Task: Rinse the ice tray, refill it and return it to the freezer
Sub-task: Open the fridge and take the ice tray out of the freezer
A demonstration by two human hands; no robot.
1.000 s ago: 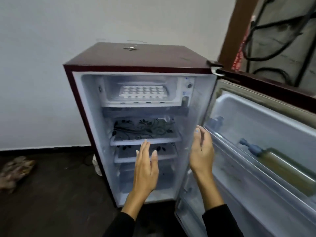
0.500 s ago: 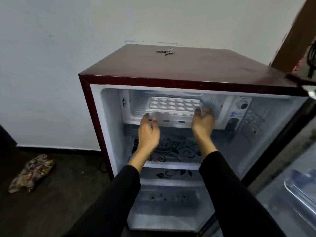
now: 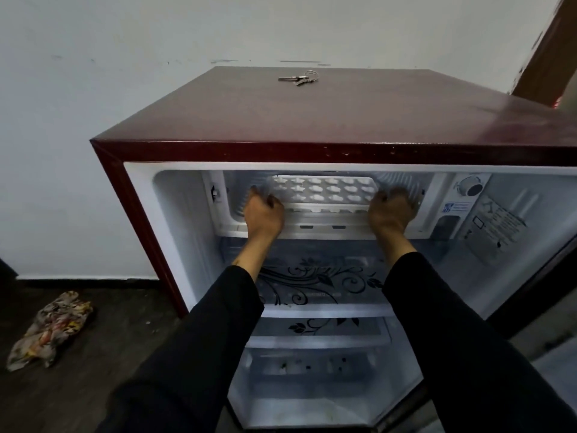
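I've got my left hand and right hand curled round the two ends of the ice tray, sitting in the freezer box at the top of the fridge, so next comes a level pull outward.

Both arms wear long black sleeves of plain, matte cloth, loose and without pattern, cuff trim or markings. Each sleeve ends partway along the forearm, with the left hand and right hand bare, no gloves, rings or watch visible.
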